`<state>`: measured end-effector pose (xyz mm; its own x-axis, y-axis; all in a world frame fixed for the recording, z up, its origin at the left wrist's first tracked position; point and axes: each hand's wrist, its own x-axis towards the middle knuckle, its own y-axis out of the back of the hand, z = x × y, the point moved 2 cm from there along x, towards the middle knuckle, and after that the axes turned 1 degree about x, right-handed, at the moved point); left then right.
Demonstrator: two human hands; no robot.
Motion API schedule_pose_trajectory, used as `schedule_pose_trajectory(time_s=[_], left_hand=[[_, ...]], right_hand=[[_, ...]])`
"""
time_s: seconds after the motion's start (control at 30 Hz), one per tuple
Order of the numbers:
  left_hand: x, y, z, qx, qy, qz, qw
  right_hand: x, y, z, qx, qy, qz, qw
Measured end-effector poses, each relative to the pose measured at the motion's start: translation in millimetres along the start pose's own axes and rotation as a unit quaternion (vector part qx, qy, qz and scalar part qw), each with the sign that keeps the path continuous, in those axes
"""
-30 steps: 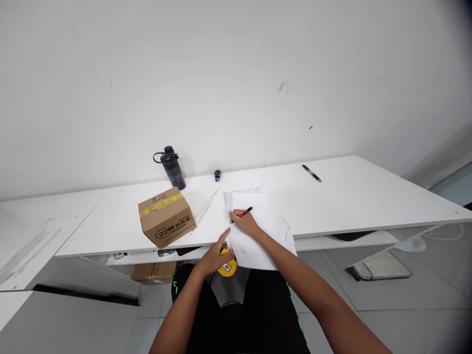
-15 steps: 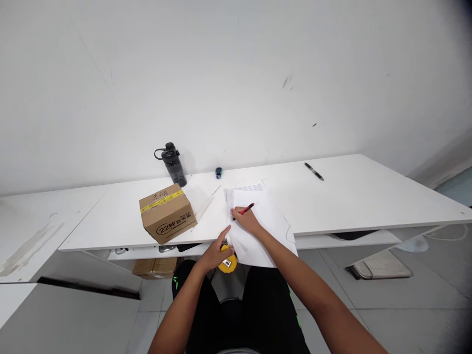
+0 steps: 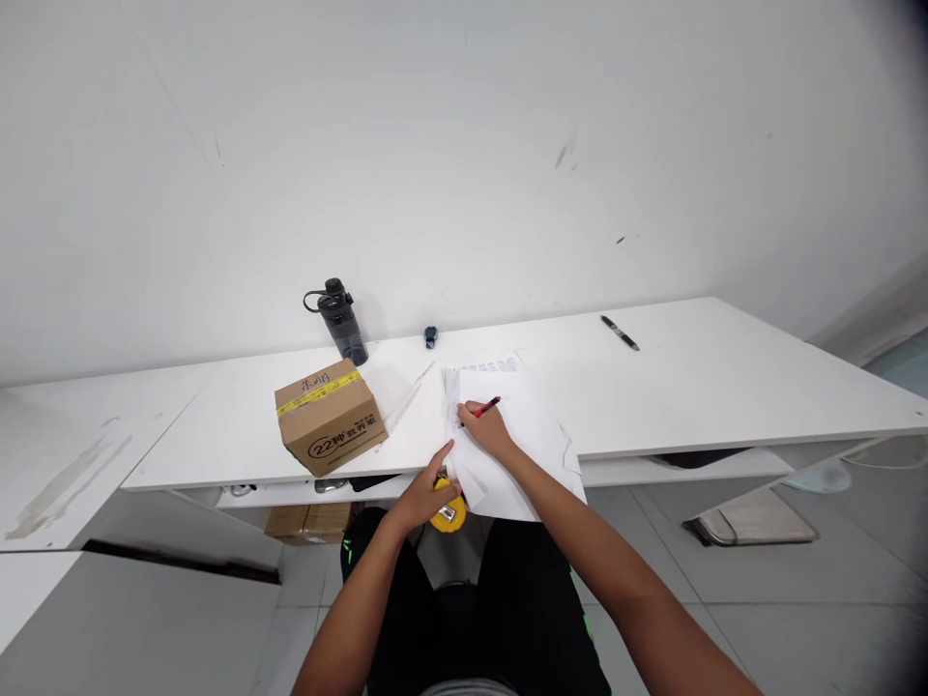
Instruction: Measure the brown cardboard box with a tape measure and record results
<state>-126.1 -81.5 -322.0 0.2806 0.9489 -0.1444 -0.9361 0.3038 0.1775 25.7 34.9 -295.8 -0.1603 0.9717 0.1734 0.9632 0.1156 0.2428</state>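
Note:
My right hand (image 3: 487, 431) pinches a red and black pen (image 3: 490, 405), its point down on a sheet of white paper (image 3: 511, 483). The sheet lies over other papers and overhangs the desk's front edge. At that edge, my left hand (image 3: 420, 500) is closed around a yellow tape measure (image 3: 450, 518), with the index finger stretched toward the paper. Part of the tape measure's case is hidden by the fingers. Any fresh writing under the right hand is too small to make out.
A taped cardboard box (image 3: 330, 420) stands left of the papers, with a dark water bottle (image 3: 342, 324) behind it. A small dark watch-like item (image 3: 430, 336) sits near the wall. Another pen (image 3: 620, 333) lies toward the right of the white desk (image 3: 688, 387).
My right hand and its pen have shifted very slightly to the right over the paper. My left hand keeps its hold on the tape measure. The view has tilted a little.

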Motion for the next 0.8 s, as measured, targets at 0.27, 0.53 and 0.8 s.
schedule_pose_trajectory(time_s=[0.27, 0.53, 0.8], left_hand=[[0.0, -1.1, -0.5, 0.009, 0.009, 0.002, 1.000], [-0.7, -1.0, 0.8, 0.059, 0.005, 0.008, 0.998], [-6.5, -4.4, 14.6, 0.155, 0.008, 0.031, 0.987]], right_hand=[[-1.0, 0.5, 0.9, 0.006, 0.008, -0.017, 1.000], [0.2, 0.1, 4.2, 0.002, 0.005, -0.001, 1.000], [-0.1, 1.1, 4.6, -0.001, 0.004, 0.013, 1.000]])
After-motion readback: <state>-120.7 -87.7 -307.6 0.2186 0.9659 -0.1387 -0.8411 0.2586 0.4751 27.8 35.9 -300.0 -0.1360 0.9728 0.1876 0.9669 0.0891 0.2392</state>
